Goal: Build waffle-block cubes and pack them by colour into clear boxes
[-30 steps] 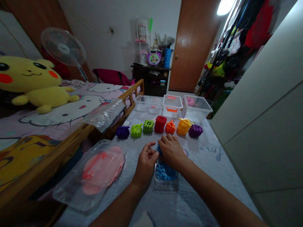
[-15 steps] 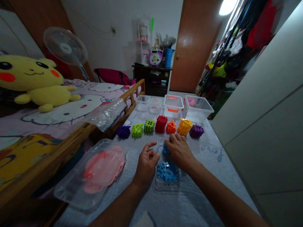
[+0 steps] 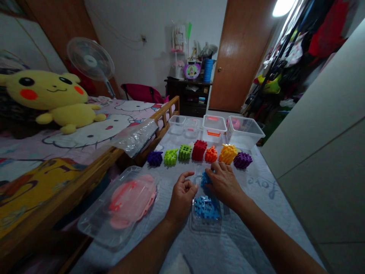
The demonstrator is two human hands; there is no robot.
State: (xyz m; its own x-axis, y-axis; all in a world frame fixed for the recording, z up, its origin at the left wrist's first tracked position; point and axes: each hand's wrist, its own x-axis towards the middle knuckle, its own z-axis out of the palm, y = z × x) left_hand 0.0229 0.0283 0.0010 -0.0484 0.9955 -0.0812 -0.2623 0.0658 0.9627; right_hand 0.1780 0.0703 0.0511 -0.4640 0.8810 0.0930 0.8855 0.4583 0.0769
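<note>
A clear plastic container (image 3: 205, 228) lies before me with blue interlocking toy pieces (image 3: 205, 208) in its near part. Over its far end, my right hand (image 3: 225, 184) has its fingers closed on a blue block of such pieces (image 3: 205, 179); the hand partly covers it. At the container's left side, my left hand (image 3: 182, 198) shows its index finger and thumb apart and the other fingers curled, with nothing visible between them. Beyond the container stand assembled blocks, among them red (image 3: 199, 150), orange (image 3: 211, 153), yellow (image 3: 227, 153) and purple (image 3: 243, 160).
Left of my hands lies a clear lid (image 3: 99, 228) with pink pieces (image 3: 132, 201) at it. Clear bins (image 3: 246, 131) line the table's far end. A wooden bed rail (image 3: 114, 163) borders the left side; a pale cabinet (image 3: 322, 152) stands right.
The whole view has shifted, so everything appears slightly further right. Both hands keep nearly the same places at the container; the right hand stays on the blue block.
</note>
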